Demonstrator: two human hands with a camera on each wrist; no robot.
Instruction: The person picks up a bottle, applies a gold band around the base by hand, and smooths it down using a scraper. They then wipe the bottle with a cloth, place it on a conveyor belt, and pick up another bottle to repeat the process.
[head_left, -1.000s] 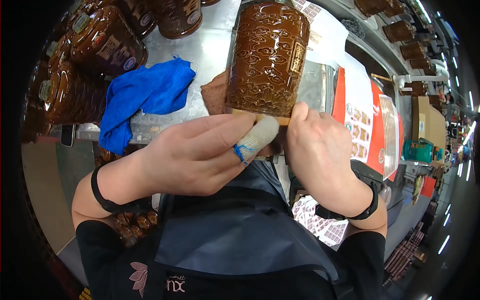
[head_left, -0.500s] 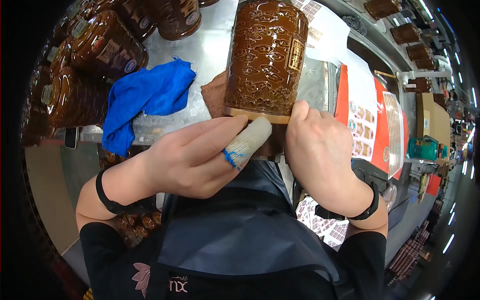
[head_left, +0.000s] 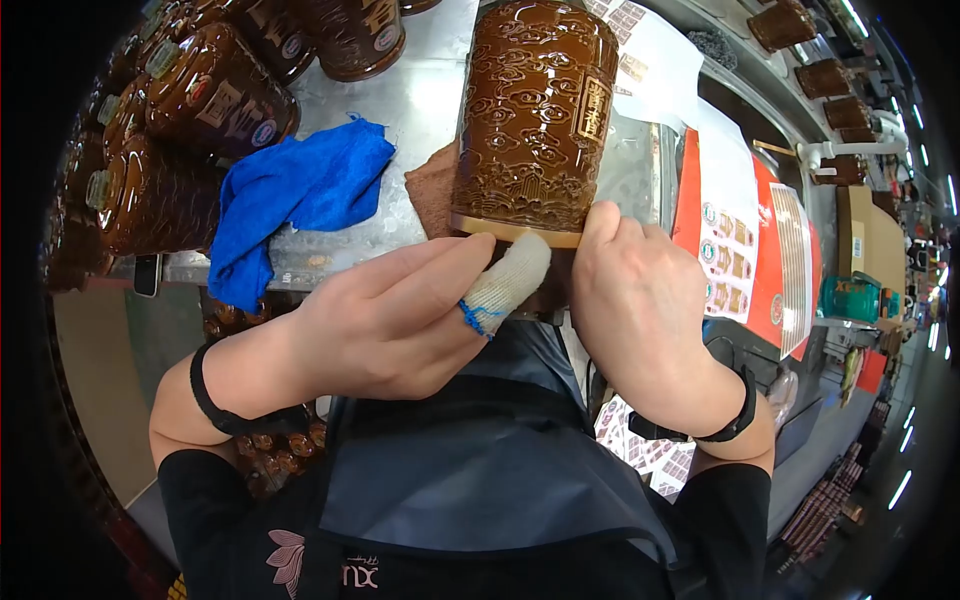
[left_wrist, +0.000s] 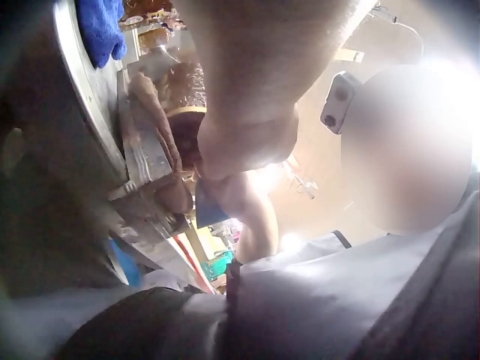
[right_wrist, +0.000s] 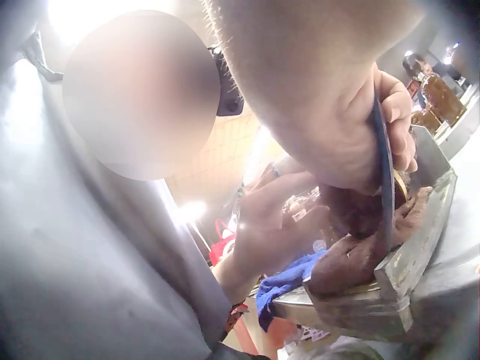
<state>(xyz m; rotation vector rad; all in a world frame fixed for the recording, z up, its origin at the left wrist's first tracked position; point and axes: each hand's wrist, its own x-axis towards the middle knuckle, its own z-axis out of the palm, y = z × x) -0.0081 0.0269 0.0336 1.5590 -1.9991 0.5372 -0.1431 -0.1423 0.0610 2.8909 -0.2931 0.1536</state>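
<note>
From the head view, the large brown glass jar (head_left: 535, 120) with raised cloud patterns lies just beyond my hands, its gold band (head_left: 480, 227) toward me. My left hand (head_left: 385, 325), one finger in a white knitted sleeve (head_left: 515, 277), touches that band; I can't tell whether thumb and fingers clamp it. Left of the jar sits a crumpled blue cloth (head_left: 310, 185).

The left wrist view hides my left fingertips.

In the right wrist view, my right hand (head_left: 645, 300) has its fingers curled round a flat dark-blue strip (right_wrist: 385, 172) — clamped.
</note>
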